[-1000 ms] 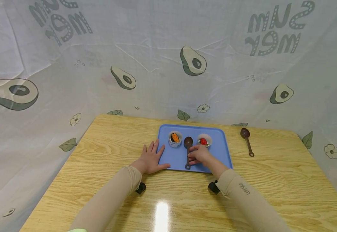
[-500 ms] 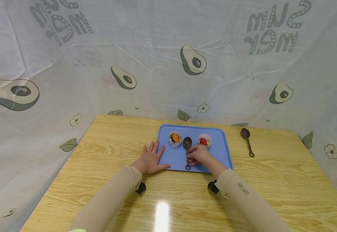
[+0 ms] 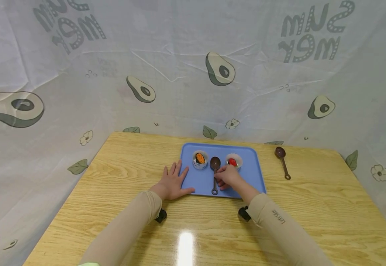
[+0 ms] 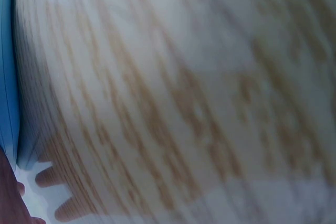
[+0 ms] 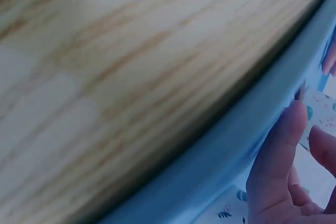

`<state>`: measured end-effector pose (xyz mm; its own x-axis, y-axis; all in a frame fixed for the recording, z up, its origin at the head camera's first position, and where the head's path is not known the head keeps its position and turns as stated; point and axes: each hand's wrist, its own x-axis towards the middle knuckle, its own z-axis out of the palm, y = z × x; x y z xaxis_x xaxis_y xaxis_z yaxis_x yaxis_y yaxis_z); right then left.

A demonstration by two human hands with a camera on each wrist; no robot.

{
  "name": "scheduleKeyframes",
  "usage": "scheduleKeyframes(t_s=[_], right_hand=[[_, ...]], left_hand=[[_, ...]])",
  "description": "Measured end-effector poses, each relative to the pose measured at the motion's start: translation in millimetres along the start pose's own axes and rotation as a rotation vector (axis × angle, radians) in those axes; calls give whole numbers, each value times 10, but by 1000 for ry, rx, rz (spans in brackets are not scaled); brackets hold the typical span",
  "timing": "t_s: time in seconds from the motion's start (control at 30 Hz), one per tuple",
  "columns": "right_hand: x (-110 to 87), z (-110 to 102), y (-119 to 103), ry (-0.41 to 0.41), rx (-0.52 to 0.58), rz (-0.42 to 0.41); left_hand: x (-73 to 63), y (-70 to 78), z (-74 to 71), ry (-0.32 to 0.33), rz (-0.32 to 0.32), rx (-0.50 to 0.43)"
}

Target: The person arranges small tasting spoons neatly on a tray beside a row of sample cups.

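Note:
A dark brown spoon (image 3: 215, 163) with a ring at its handle's end lies across the middle of the blue tray (image 3: 247, 183) in the head view. My right hand (image 3: 227, 176) pinches its handle from the right, fingertips just below the bowl. In the right wrist view, the thumb (image 5: 275, 161) and a curled finger show at the tray's near rim, with the handle almost wholly hidden. My left hand (image 3: 172, 183) lies flat, fingers spread, at the tray's left near corner.
On the tray stand two small white patterned cups: the left cup (image 3: 199, 165) holds an orange-topped sushi piece, the right cup (image 3: 237, 160) a red one. A second brown spoon (image 3: 282, 162) lies on the wooden table (image 3: 130, 159), right of the tray. A printed cloth (image 3: 179, 92) hangs behind.
The spoon has shifted very slightly on the tray, and the right fingertips have moved up a little along its handle. The left hand stays in place.

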<state>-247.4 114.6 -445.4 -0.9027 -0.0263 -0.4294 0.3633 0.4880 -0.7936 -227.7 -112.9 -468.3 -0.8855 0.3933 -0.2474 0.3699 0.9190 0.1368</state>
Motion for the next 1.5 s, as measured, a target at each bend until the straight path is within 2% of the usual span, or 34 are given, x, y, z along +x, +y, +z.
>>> scheduleKeyframes(t_s=[0.23, 0.43, 0.53, 0.6, 0.83, 1.0, 1.27, 1.5], right_hand=[[-38, -133, -108, -27, -18, -20], [-101, -331, -234, -71, 53, -66], [-146, -485, -303, -92, 79, -79], [-181, -609, -353, -110, 58, -84], [-234, -1084, -419, -88, 17, -93], [-245, -1377, -357, -48, -22, -113], [-196, -1807, -56, 48, -52, -131], [-125, -2015, 194, 145, -102, -105]], left_hand=[[-2, 13, -43, -6, -8, -15], [15, 20, -52, -2, 1, -16], [35, 21, -38, -8, -5, -12], [41, 16, -25, -3, -6, -13], [54, -1, -9, 11, 0, -25], [61, -2, -4, 14, 4, -23], [82, 6, 34, 16, 1, -12], [57, 17, 22, 13, 0, -14]])
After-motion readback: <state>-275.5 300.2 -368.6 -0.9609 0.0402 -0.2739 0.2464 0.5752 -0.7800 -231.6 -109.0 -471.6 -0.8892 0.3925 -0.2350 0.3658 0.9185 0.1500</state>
